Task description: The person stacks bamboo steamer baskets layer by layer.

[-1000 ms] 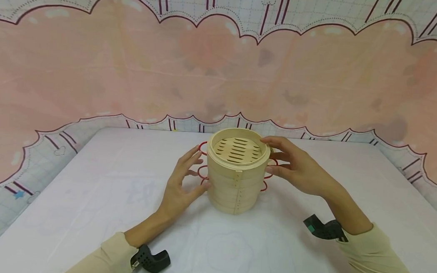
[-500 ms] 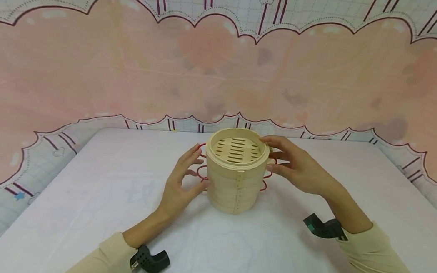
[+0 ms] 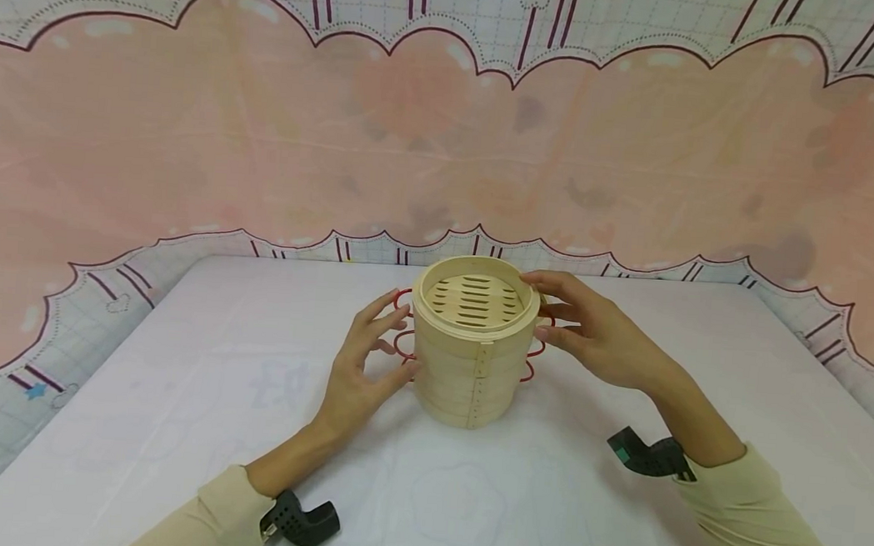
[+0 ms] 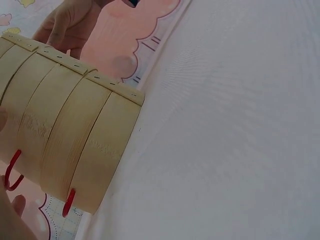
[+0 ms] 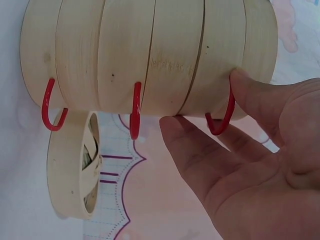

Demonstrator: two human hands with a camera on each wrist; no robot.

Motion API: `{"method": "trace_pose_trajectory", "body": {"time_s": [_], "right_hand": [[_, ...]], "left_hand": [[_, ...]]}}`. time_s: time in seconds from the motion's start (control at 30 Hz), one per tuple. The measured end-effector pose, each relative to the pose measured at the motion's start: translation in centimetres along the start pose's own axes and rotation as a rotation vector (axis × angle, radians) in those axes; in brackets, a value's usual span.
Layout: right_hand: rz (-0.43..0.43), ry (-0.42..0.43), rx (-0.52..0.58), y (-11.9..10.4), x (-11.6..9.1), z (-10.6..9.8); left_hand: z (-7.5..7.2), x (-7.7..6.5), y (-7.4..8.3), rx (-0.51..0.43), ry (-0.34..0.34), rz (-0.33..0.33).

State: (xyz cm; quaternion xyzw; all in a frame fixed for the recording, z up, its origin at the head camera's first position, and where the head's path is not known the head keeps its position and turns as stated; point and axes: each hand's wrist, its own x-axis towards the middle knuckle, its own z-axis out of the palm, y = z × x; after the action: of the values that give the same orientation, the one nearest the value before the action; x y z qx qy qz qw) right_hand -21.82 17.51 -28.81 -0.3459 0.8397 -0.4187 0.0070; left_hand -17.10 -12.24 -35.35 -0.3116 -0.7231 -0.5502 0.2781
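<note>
A tall stack of bamboo steamers [image 3: 446,374] with red side handles stands upright on the white table; its top shows a slatted base. At its left side, my left hand [image 3: 352,368] holds it with curved fingers by the upper handles and the thumb against the wall; only part of that hand shows in the left wrist view. From the right, my right hand [image 3: 598,337] grips the top steamer at its rim and wall. In the right wrist view its thumb [image 5: 250,95] lies by a red handle [image 5: 227,112], with the other fingers partly behind the stack.
A round bamboo lid [image 5: 67,165] with a woven top lies beyond the stack, seen in the right wrist view and hidden in the head view. The white table [image 3: 195,425] extends around the stack. A patterned pink cloth [image 3: 302,148] hangs behind it.
The top steamer has turned slightly, its front seam shifting right against the seam below. Both hands stay nearly in place, with small movements of the left fingers.
</note>
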Motion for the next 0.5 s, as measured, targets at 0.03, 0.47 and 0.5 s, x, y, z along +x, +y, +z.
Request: {"method": "trace_pose_trajectory", "body": {"time_s": [0.03, 0.47, 0.5], "right_hand": [[-0.003, 0.000, -0.002, 0.03, -0.02, 0.01], [-0.022, 0.019, -0.006, 0.35, -0.12, 0.12], [-0.017, 0.021, -0.007, 0.33, -0.13, 0.11]], "left_hand": [[0.02, -0.03, 0.00, 0.003, -0.001, 0.000], [0.17, -0.30, 0.21, 0.048, -0.005, -0.013], [0.19, -0.32, 0.20, 0.049, -0.005, -0.013]]}}
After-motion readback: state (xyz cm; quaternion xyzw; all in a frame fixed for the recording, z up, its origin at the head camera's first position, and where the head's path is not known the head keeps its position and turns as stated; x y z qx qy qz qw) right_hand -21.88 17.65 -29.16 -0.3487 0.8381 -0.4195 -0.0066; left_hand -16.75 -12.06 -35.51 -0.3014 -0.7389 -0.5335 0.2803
